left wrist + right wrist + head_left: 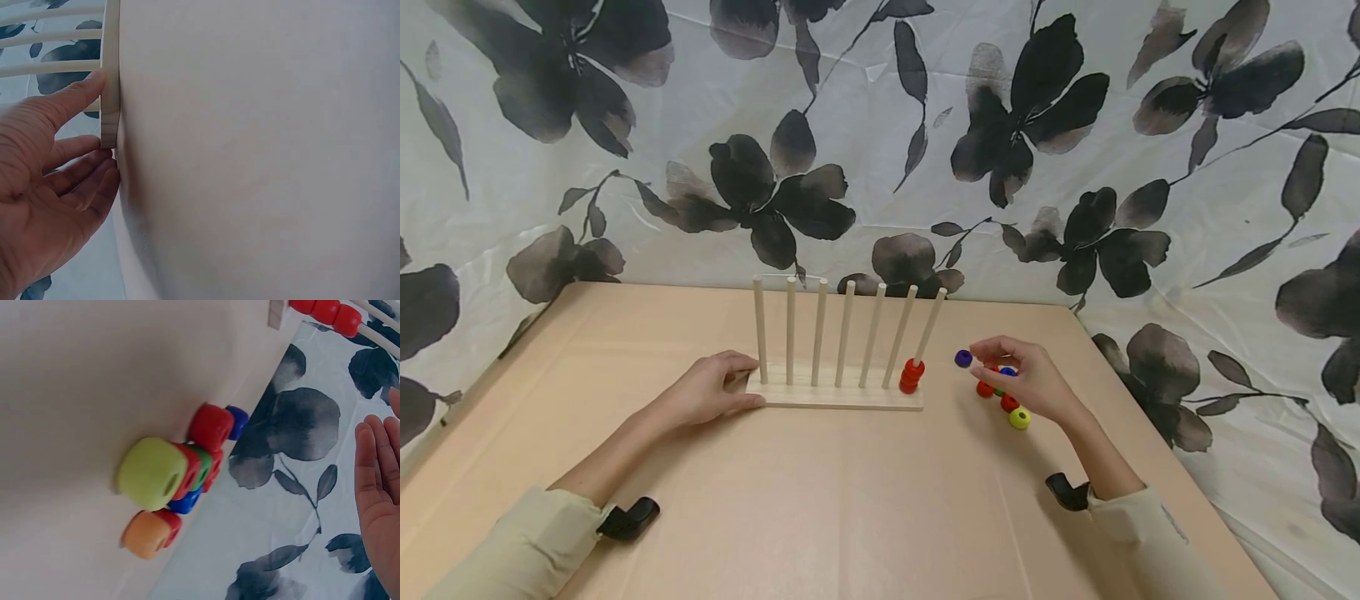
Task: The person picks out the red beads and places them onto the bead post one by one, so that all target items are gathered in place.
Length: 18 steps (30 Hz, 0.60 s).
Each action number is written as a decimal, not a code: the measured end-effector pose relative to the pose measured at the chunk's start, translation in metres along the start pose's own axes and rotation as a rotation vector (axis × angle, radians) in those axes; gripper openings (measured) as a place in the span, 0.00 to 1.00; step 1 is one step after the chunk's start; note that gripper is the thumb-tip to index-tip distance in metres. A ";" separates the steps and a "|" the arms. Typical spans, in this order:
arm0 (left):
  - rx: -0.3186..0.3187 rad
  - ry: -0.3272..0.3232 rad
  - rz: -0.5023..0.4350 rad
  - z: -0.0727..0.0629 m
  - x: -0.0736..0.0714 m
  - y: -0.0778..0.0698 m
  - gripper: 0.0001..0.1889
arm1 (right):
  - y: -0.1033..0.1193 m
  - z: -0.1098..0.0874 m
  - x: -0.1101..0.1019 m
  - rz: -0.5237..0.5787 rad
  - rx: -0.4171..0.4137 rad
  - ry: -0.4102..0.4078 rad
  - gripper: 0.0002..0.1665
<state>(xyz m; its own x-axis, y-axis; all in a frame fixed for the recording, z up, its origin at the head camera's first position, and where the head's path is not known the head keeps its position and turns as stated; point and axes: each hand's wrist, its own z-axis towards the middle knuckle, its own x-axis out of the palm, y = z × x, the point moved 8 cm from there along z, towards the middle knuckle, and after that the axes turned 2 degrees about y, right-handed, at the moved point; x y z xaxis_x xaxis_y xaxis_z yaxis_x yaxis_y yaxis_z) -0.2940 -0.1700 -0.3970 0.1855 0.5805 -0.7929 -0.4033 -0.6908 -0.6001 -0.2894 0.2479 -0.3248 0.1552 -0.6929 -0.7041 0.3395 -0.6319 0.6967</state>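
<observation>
A pale wooden peg rack [831,398] with several upright pegs stands on the table. Three red beads [910,379] are stacked on its rightmost peg. My left hand [711,387] grips the left end of the base, thumb and fingertips against the wood in the left wrist view. Over a cluster of loose beads hovers my right hand [1026,375], fingers extended and nothing visible between them. The cluster includes a yellow bead [1019,418], a red bead [984,389] and an orange bead [144,534]. A dark blue bead [963,358] lies left of the right fingertips.
The light wood-coloured table [842,500] reaches back to a white floral cloth [880,167]. Its right edge runs beyond the bead cluster. Black wrist straps [628,518] show at both sleeves.
</observation>
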 end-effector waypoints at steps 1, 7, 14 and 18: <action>0.001 0.002 0.003 0.001 0.000 0.000 0.33 | -0.002 -0.001 0.000 -0.002 0.002 -0.001 0.21; -0.008 0.016 0.033 0.002 -0.001 -0.002 0.34 | -0.015 -0.008 0.001 -0.017 0.028 -0.005 0.20; -0.002 0.031 0.083 0.005 -0.002 -0.004 0.33 | -0.032 -0.016 0.002 -0.043 0.054 -0.009 0.18; 0.001 0.034 0.087 0.006 -0.001 -0.005 0.32 | -0.041 -0.019 0.003 -0.046 0.065 -0.011 0.18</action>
<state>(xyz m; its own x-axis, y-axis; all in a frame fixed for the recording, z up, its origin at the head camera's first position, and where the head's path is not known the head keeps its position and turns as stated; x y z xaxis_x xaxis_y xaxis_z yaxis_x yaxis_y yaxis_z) -0.2974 -0.1645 -0.3919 0.1804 0.5030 -0.8452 -0.4199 -0.7377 -0.5287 -0.2855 0.2783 -0.3577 0.1304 -0.6660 -0.7345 0.2850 -0.6843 0.6712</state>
